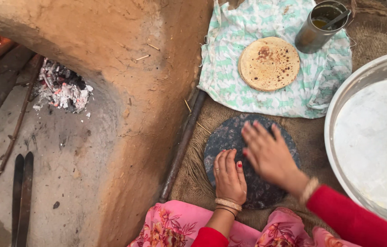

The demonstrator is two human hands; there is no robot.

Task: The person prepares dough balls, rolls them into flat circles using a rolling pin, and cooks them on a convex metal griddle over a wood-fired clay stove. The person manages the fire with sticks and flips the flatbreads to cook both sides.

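Note:
My left hand (229, 176) lies flat, fingers together, on a dark round stone board (223, 137) that rests on burlap in front of me. My right hand (269, 153) is spread open over the same board, slightly blurred, its fingers pointing away from me. Neither hand holds anything. Any dough under the palms is hidden. Beyond the board, a cooked, brown-spotted flatbread (269, 63) lies on a white and green patterned cloth (248, 27).
A steel cup (312, 34) with a spoon stands on the cloth's far corner. A large steel basin (340, 119) holding flour sits at right. A clay hearth (125, 73) with ash (61, 87) and sticks is at left; metal tongs (22, 192) lie on the floor.

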